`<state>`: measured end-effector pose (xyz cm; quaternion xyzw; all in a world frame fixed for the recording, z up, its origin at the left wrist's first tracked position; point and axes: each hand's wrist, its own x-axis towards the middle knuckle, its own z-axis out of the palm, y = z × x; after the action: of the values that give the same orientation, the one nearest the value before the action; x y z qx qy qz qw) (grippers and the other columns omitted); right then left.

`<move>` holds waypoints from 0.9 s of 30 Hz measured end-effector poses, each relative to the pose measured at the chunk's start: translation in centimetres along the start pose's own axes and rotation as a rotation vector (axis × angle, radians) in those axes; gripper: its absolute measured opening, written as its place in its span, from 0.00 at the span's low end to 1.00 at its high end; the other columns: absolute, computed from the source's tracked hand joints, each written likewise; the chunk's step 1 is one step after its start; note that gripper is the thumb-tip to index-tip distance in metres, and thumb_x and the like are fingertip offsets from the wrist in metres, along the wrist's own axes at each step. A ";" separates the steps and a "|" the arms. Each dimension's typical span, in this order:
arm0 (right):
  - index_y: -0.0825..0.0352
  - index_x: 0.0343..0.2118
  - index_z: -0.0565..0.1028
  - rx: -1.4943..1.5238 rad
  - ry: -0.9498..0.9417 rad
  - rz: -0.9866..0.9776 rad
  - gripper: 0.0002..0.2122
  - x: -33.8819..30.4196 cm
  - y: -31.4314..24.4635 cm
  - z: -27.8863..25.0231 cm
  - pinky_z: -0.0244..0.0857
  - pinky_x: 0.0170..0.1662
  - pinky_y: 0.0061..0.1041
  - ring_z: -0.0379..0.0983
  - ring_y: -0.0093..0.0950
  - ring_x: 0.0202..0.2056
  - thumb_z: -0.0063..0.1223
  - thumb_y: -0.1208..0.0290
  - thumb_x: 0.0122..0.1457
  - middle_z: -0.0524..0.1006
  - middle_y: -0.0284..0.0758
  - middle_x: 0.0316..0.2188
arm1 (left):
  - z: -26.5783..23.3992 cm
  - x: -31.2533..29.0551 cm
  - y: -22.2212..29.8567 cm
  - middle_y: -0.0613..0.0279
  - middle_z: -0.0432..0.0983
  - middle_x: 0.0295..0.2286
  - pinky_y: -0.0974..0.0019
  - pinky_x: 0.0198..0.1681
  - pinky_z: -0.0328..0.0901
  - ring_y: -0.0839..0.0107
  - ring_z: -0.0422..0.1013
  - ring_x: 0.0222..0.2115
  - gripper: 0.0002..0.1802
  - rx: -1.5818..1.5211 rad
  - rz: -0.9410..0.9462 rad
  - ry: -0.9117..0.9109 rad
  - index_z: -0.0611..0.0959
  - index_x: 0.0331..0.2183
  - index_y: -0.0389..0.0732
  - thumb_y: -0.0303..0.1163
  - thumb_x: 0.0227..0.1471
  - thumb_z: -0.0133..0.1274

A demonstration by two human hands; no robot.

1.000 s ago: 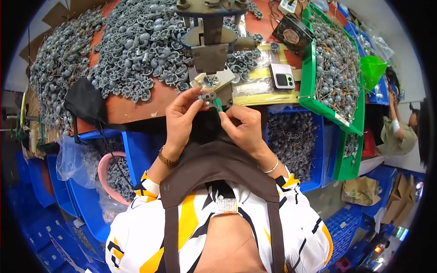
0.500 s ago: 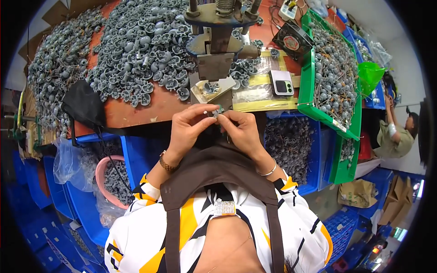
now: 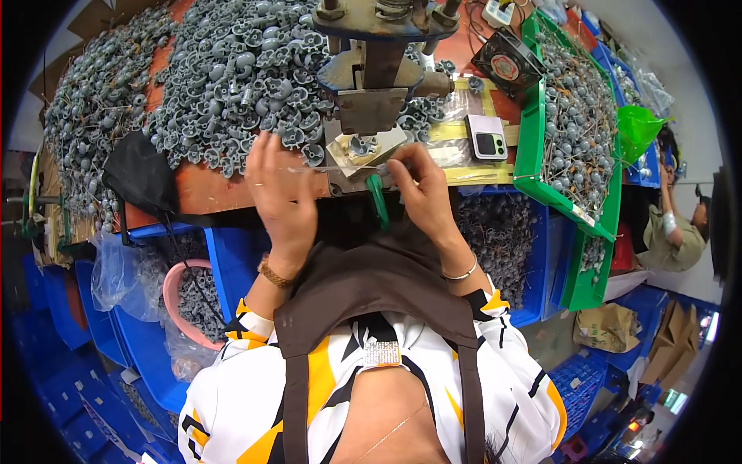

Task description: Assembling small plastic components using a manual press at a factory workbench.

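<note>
— How are your hands now, and why so?

— They are apart. My right hand (image 3: 421, 189) is closed at the fingertips, I think on the right end of a thin stem (image 3: 340, 168), perhaps because this leaves its length free. My left hand (image 3: 284, 193) is open, with the fingers spread. It is blurred, so I cannot tell if it touches the other end.

— Where exactly is this stem?

— It is held across between my hands, just to the near side of the pale holder (image 3: 393, 141).

— What is the holder for?

— A grey part (image 3: 361, 146) sits in it, below the press (image 3: 373, 110). I judge that it keeps the part steady there.

— And the things around?

— A heap of loose parts (image 3: 255, 77) covers the far left of the worktop (image 3: 216, 191), probably to be in easy reach of my left hand. The green tray (image 3: 529, 155) on the right carries grey balls (image 3: 572, 147); its walls seem useful against rolling. A green object (image 3: 377, 201) is between my hands, but I cannot see what supports it.
</note>
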<state>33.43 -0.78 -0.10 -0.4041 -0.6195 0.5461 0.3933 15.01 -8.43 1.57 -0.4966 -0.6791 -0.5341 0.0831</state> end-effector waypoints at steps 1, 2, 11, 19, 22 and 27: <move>0.67 0.34 0.69 -0.060 -0.082 -0.063 0.03 0.2 -0.2 0.2 0.61 0.29 0.14 0.65 0.13 0.25 0.50 0.76 0.61 0.70 0.25 0.26 | 0.1 -0.2 0.3 0.53 0.76 0.39 0.60 0.49 0.63 0.57 0.70 0.43 0.14 0.167 0.153 -0.049 0.82 0.37 0.33 0.24 0.44 0.60; 0.68 0.34 0.69 -0.111 -0.195 -0.149 0.03 0.2 -0.4 0.5 0.60 0.29 0.14 0.65 0.13 0.26 0.51 0.76 0.61 0.70 0.25 0.26 | 0.1 -0.4 0.6 0.55 0.77 0.38 0.59 0.49 0.63 0.58 0.70 0.42 0.15 0.245 0.250 -0.053 0.82 0.37 0.34 0.25 0.43 0.61; 0.70 0.31 0.73 -0.192 0.016 -0.103 0.04 1.1 0.0 2.7 0.62 0.28 0.16 0.71 0.17 0.23 0.56 0.76 0.56 0.76 0.30 0.20 | 2.7 -0.3 -0.4 0.62 0.72 0.25 0.73 0.19 0.55 0.79 0.60 0.16 0.09 -0.325 -0.335 -0.407 0.82 0.35 0.36 0.22 0.47 0.59; 0.69 0.27 0.77 -0.732 0.067 -0.352 0.08 1.1 -0.5 2.0 0.66 0.26 0.25 0.76 0.32 0.24 0.62 0.70 0.49 0.78 0.39 0.22 | 3.9 1.1 -1.2 0.63 0.69 0.23 0.70 0.22 0.57 0.74 0.62 0.18 0.11 -0.274 -0.160 -0.477 0.84 0.33 0.40 0.22 0.42 0.61; 0.70 0.31 0.79 -0.447 -0.013 -0.131 0.08 2.0 -1.5 -0.2 0.65 0.27 0.23 0.76 0.23 0.26 0.61 0.70 0.52 0.79 0.36 0.23 | 3.7 1.6 -1.5 0.62 0.68 0.22 0.67 0.23 0.59 0.70 0.64 0.20 0.11 -0.263 -0.088 -0.543 0.85 0.32 0.43 0.22 0.41 0.62; 0.71 0.37 0.76 -0.150 0.198 -0.213 0.09 11.1 -5.9 -4.6 0.62 0.35 0.20 0.67 0.16 0.31 0.46 0.72 0.61 0.73 0.26 0.28 | 3.8 0.8 -0.8 0.66 0.65 0.21 0.71 0.22 0.57 0.76 0.60 0.19 0.12 -0.197 -0.068 -0.439 0.85 0.32 0.42 0.21 0.40 0.62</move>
<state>33.28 10.72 6.67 -0.4162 -0.6563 0.4110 0.4766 15.59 -4.82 0.05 -0.5835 -0.6417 -0.4795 -0.1334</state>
